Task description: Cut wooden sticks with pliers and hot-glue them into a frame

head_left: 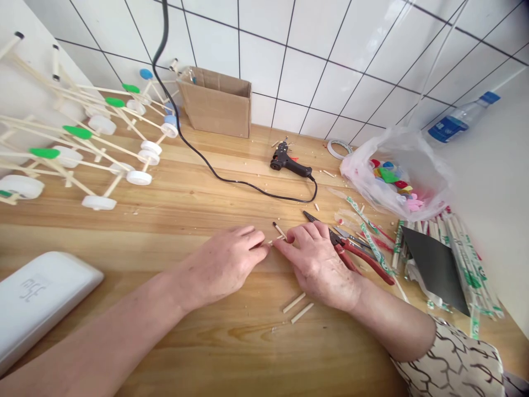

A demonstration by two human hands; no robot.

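A wooden tabletop (198, 342) set against a white-tiled wall (264, 38) served as a small craft workspace, though whether it stood in a home or a workshop could not be told. A black glue gun (291, 162) lay toward the table's back edge, near an open cardboard box (219, 105). Stick-built frames with white wheels (138, 177) crowded the back left corner. Along the right side sat a clear plastic bag of colorful caps (359, 165), a black sheet (438, 267) and wrapped sticks (467, 259), with red-handled pliers (367, 259) among loose wrappers and scraps nearby.
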